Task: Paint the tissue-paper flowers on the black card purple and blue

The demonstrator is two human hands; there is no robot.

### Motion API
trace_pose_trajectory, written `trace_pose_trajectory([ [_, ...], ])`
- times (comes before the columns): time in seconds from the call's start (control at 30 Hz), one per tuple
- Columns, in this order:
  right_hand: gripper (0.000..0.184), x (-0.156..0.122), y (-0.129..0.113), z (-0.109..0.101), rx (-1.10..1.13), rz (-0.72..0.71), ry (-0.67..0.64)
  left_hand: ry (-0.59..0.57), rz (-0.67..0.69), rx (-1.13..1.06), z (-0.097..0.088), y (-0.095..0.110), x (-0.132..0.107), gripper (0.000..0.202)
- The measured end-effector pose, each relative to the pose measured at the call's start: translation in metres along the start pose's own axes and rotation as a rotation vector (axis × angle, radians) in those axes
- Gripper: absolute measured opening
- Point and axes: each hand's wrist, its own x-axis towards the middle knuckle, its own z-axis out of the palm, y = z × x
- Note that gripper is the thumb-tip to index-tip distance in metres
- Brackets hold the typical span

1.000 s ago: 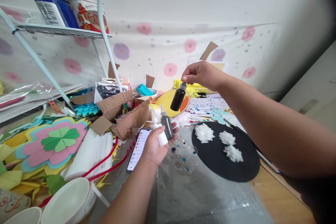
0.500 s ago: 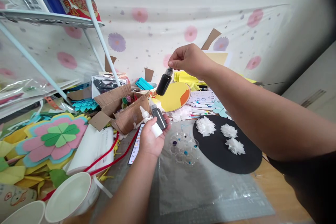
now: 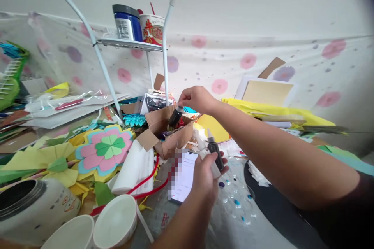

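Observation:
My right hand (image 3: 195, 99) pinches a small dark bottle (image 3: 175, 117) by its cap. The bottle hangs tilted at the mouth of an open cardboard box (image 3: 175, 142), which has small coloured items inside. My left hand (image 3: 206, 173) is closed around two squeeze bottles with pointed nozzles: a white bottle (image 3: 214, 166) and a dark grey bottle (image 3: 215, 152). Below that hand lies a lit phone (image 3: 187, 177), partly pixelated. To its right, a clear plastic palette (image 3: 238, 202) holds dabs of blue and purple paint.
A black disc (image 3: 271, 206) with white paper tufts lies at right, partly behind my right arm. White bowls (image 3: 115, 220) and a large jar (image 3: 43, 210) stand front left. Layered paper flowers (image 3: 106, 148) lie left. A metal rack (image 3: 131, 42) rises behind the box.
My right hand has brought the dark bottle left and down to the cardboard box. The view has swung left and up. My left hand keeps hold of both squeeze bottles.

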Motion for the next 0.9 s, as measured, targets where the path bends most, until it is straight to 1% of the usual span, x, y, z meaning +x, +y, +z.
trace_pose_trajectory([
  [0.1,0.007,-0.004,-0.001,0.002,-0.001,-0.067,-0.139,0.002,0.005,0.008,-0.001,-0.002,0.000,0.029],
  [0.2,0.007,-0.006,0.004,-0.002,-0.007,-0.110,-0.198,-0.005,0.018,0.015,-0.001,-0.004,0.000,0.032],
  [0.27,0.008,-0.004,0.006,0.000,-0.021,-0.118,-0.169,-0.012,0.021,0.027,-0.001,-0.006,-0.001,0.030],
  [0.33,0.009,0.000,0.005,0.008,-0.048,-0.119,-0.111,-0.018,0.020,0.039,-0.001,-0.007,-0.001,0.028],
  [0.43,0.010,0.009,-0.001,0.025,-0.107,-0.131,-0.055,-0.031,0.017,0.046,-0.001,-0.006,-0.001,0.031],
  [0.53,0.010,0.017,-0.005,0.043,-0.177,-0.157,-0.055,-0.035,0.042,0.030,-0.001,-0.001,0.002,0.034],
  [0.73,0.007,0.018,-0.009,0.074,-0.267,-0.174,-0.224,0.007,0.139,-0.020,-0.004,0.013,0.012,0.025],
  [0.8,0.006,0.016,-0.011,0.080,-0.287,-0.178,-0.303,0.038,0.164,-0.031,-0.004,0.015,0.014,0.026],
  [0.9,0.010,0.014,-0.015,0.083,-0.312,-0.203,-0.447,0.067,0.181,-0.027,-0.004,0.014,0.012,0.030],
])
